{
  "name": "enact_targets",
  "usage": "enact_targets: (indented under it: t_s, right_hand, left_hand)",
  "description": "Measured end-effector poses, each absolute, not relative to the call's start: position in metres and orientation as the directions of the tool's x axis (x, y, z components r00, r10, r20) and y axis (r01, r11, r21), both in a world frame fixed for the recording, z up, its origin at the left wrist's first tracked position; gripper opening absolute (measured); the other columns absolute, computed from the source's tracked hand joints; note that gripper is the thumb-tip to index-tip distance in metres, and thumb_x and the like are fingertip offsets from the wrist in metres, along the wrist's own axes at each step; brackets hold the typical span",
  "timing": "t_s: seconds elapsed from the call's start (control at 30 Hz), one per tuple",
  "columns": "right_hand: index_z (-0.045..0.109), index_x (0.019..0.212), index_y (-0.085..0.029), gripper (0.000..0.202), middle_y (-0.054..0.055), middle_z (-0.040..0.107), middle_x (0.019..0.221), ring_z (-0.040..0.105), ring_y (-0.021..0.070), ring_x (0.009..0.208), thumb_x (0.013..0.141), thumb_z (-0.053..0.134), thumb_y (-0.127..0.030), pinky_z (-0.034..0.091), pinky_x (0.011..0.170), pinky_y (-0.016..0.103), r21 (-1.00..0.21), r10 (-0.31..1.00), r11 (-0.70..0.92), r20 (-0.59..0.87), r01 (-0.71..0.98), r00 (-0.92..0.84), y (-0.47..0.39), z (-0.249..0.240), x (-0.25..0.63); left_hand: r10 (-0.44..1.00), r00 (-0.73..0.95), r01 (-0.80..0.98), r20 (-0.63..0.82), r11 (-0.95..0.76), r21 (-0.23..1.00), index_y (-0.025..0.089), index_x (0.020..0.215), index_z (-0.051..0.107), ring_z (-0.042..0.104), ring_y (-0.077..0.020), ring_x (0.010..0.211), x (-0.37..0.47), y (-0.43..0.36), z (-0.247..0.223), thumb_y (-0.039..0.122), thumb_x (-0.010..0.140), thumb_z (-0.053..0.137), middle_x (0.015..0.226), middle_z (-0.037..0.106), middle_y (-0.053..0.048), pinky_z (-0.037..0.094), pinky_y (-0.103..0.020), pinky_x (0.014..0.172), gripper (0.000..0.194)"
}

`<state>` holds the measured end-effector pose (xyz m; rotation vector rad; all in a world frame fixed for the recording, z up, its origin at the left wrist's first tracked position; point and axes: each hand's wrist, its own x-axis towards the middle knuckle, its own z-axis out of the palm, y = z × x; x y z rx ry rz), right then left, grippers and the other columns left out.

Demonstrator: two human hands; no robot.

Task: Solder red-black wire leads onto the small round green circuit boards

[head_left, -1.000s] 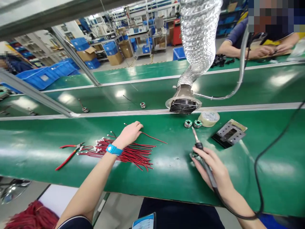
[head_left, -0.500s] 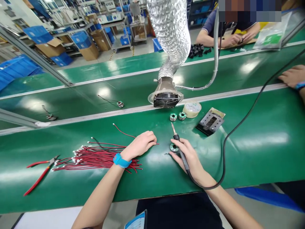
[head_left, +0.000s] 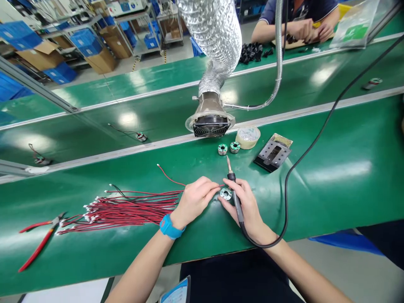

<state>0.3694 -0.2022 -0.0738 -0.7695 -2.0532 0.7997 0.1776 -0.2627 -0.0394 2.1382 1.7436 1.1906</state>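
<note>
My left hand (head_left: 197,198), with a blue band at the wrist, pinches a red wire (head_left: 170,176) whose tip points right, close to a small round part (head_left: 225,193) with a circuit board on top. The soldering iron (head_left: 235,198) lies in my right hand (head_left: 248,206), its tip pointing up and away. My right thumb and fingertips are at the round part's edge. Two similar round parts (head_left: 222,149) (head_left: 235,147) stand beyond the iron's tip. A bundle of red wires (head_left: 126,209) lies to the left of my left hand.
Red-handled pliers (head_left: 44,242) lie at the left. A tape roll (head_left: 248,137) and metal block (head_left: 274,152) stand behind my right hand. An extractor fan (head_left: 211,126) hangs over the bench. The iron's black cable loops at right. A person works across the belt.
My left hand has moved right with the red wire, nearer the round part. The other person's hand at the right edge is gone from view, and a round part shows on the belt there.
</note>
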Motion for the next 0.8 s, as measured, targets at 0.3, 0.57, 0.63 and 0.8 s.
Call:
enact_targets:
  t_s: [0.3,0.57,0.63,0.8]
  right_hand:
    - [0.062,0.143,-0.029,0.045,0.006,0.067,0.112,0.07,0.0192,0.093,0.099,0.071,-0.022,0.061,0.086,0.034,-0.811,0.81,0.551,0.461,0.198,-0.364,-0.206,-0.064,0.386]
    - [0.078,0.093,-0.021,0.024,0.004,0.075,0.081,0.067,0.0166,0.061,0.105,0.058,-0.028,0.056,0.059,0.03,-0.926,0.934,0.354,0.357,0.131,-0.002,-0.216,-0.076,0.42]
    - [0.077,0.088,-0.019,0.029,0.004,0.073,0.077,0.065,0.0163,0.057,0.105,0.057,-0.031,0.053,0.052,0.029,-0.95,0.951,0.305,0.308,0.068,0.032,-0.216,-0.077,0.422]
    - [0.077,0.083,-0.02,0.031,0.004,0.073,0.076,0.067,0.0174,0.059,0.104,0.057,-0.033,0.053,0.051,0.029,-0.959,0.959,0.284,0.284,-0.011,0.016,-0.216,-0.078,0.421]
  left_hand:
    - [0.943,0.002,0.803,0.333,-0.2,0.562,0.019,0.101,0.068,0.063,-0.0151,0.078,0.195,-0.267,-0.035,0.025,0.11,0.054,0.088,0.067,-0.003,0.049,-0.028,0.07,0.018]
    - [0.906,-0.383,0.525,0.18,0.052,0.85,0.02,0.08,0.065,0.06,-0.0136,0.079,0.23,-0.266,-0.039,0.017,0.096,0.067,0.096,0.066,-0.004,0.043,-0.026,0.061,0.016]
    - [0.901,-0.397,0.518,0.172,0.066,0.853,0.02,0.08,0.062,0.062,-0.0137,0.08,0.235,-0.265,-0.041,0.015,0.095,0.065,0.098,0.068,-0.004,0.043,-0.025,0.061,0.017]
    - [0.904,-0.381,0.547,0.194,0.052,0.835,0.02,0.081,0.062,0.064,-0.0136,0.081,0.239,-0.264,-0.045,0.013,0.094,0.065,0.093,0.07,-0.003,0.045,-0.025,0.063,0.016]
